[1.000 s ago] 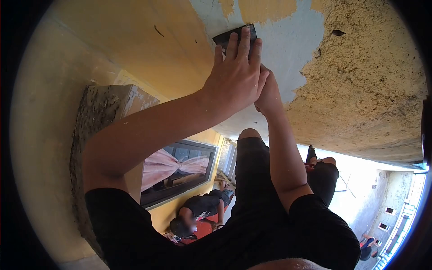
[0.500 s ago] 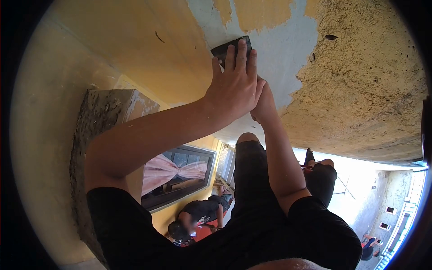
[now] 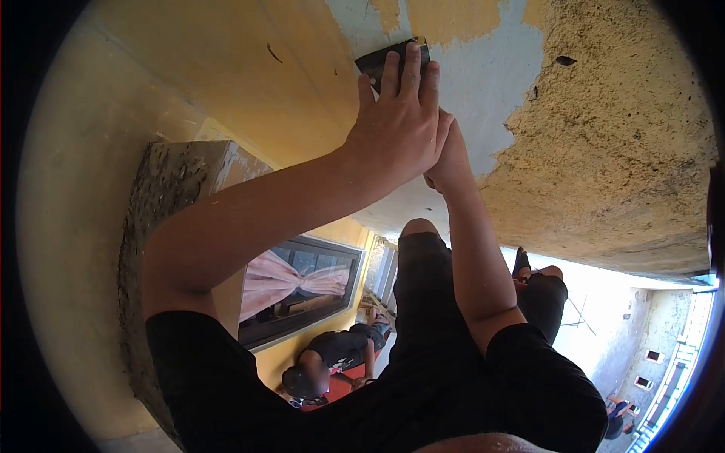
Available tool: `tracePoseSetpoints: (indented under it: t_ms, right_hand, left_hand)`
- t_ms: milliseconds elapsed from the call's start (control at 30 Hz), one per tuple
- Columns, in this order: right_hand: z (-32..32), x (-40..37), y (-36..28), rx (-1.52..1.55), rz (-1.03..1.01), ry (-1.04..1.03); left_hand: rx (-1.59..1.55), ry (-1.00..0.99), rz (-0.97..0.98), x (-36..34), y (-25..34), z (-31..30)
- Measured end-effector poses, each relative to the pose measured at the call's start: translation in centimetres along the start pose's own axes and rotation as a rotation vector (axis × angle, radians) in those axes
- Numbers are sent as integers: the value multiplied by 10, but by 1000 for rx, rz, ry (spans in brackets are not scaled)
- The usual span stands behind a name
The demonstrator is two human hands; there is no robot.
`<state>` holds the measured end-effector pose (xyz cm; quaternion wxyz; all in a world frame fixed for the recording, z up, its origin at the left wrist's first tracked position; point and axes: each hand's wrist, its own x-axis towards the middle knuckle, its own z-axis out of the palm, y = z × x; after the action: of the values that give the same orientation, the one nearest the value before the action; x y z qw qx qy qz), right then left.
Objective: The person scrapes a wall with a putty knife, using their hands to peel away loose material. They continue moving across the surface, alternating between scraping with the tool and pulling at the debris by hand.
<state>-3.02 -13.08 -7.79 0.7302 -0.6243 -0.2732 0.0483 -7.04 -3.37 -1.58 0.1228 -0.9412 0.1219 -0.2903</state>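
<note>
My left hand (image 3: 400,124) lies with its fingers stretched and slightly spread over a dark flat blade (image 3: 375,63), which rests against the wall (image 3: 472,83). Under and behind it is my right hand (image 3: 450,157), closed, its fingers mostly covered by the left; what it holds is hidden. Around the blade, yellow paint (image 3: 445,19) borders a bare pale grey-blue patch with ragged edges.
Rough, crumbly plaster (image 3: 604,128) spreads to the right. A ledge (image 3: 185,174) juts out at left, near a window with a pink curtain (image 3: 264,283). A person in dark clothes (image 3: 340,349) is low in view; another person (image 3: 615,423) is far right.
Both hands and the dark blade have shifted slightly upward in the view. The wall has shifted a little to the upper right.
</note>
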Motion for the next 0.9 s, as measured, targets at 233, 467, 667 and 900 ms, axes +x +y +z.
tracePoseSetpoints:
  t_ms: [233, 467, 667, 900]
  right_hand:
    - [1, 7, -4, -24, -55, -8]
    - [2, 13, -9, -1, -91, -10]
    - [3, 19, -9, 36, -133, 14]
    - [5, 38, 9, -95, -554, 37]
  left_hand:
    - [44, 46, 14, 5, -4, -7]
    - [71, 96, 15, 10, -8, -11]
    - [38, 58, -12, 12, -8, -16]
    - [99, 91, -3, 18, -12, -25]
